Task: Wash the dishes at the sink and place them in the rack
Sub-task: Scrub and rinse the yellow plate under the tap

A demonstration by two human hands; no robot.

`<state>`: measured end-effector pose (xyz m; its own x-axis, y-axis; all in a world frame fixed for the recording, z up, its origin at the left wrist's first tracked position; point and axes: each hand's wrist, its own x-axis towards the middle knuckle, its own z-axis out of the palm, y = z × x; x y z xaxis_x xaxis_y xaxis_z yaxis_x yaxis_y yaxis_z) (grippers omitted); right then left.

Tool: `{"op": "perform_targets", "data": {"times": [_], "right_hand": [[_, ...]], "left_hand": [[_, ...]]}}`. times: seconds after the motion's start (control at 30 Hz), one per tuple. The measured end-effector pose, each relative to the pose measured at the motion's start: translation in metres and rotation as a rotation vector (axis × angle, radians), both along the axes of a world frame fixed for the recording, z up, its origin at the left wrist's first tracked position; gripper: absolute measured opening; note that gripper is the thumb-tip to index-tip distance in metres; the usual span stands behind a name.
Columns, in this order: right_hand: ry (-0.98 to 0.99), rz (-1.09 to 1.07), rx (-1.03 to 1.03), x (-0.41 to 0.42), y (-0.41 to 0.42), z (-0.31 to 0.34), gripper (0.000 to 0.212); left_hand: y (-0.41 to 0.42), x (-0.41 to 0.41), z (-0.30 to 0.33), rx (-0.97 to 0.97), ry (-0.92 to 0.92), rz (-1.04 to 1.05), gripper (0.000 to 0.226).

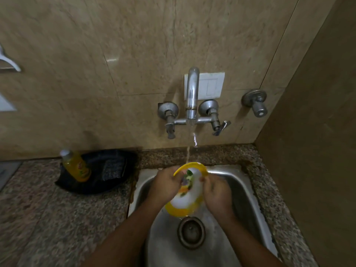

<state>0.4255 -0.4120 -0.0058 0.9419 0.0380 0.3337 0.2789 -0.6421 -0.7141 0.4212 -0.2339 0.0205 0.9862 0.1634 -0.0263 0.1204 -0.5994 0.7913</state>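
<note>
A white plate (189,197) with a yellow rim and a flower print is held tilted over the steel sink (229,176). My left hand (165,185) grips its left edge, fingers curled over the rim. My right hand (216,193) holds the right edge, thumb on the plate's face. A thin stream of water falls from the tap (191,93) onto the top of the plate. The drain (191,232) lies just below the plate.
A yellow bottle of dish soap (77,166) leans on a black tray (100,170) on the granite counter (57,218) left of the sink. Tiled wall behind, a switch plate (211,85), a spare valve (256,103). A brown side wall closes the right.
</note>
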Motion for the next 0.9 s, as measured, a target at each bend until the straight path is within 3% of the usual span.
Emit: {"op": "perform_targets", "data": {"times": [0.03,0.13,0.2,0.33,0.47,0.53,0.6,0.67,0.73,0.8,0.9], "right_hand": [[0.061,-0.097,0.05,0.002,-0.002,-0.007,0.01],[0.444,0.007,0.177,0.014,-0.007,-0.017,0.055],[0.607,0.1,0.278,0.022,-0.007,-0.021,0.057],[0.548,-0.023,0.293,0.032,-0.007,-0.004,0.016],[0.544,-0.121,0.204,0.039,-0.011,0.0,0.024],[0.578,-0.1,0.124,0.035,-0.013,0.003,0.033],[0.516,-0.095,-0.099,0.026,-0.012,0.01,0.051],[0.247,-0.067,-0.362,0.016,-0.009,0.016,0.06],[0.098,0.075,-0.531,0.01,-0.006,0.014,0.061],[0.138,0.23,-0.624,0.008,-0.001,0.004,0.059],[0.255,0.424,-0.617,0.001,0.017,-0.006,0.071]], "left_hand": [[0.003,-0.002,0.0,0.111,-0.026,-0.044,0.03],[0.015,-0.004,-0.002,0.026,-0.013,-0.045,0.027],[0.014,-0.001,0.004,-0.121,0.019,-0.073,0.024],[0.012,0.007,0.009,-0.588,0.019,0.075,0.012],[0.003,0.007,-0.015,-0.858,0.13,0.16,0.042],[-0.007,0.01,-0.018,-0.87,0.155,0.3,0.044],[-0.014,0.018,-0.016,-0.798,0.173,0.44,0.037],[-0.018,0.023,-0.014,-0.762,0.209,0.43,0.036],[-0.021,0.026,-0.011,-0.751,0.231,0.4,0.038],[-0.022,0.029,-0.013,-0.743,0.232,0.381,0.037],[-0.023,0.034,-0.009,-0.701,0.209,0.363,0.031]]}}
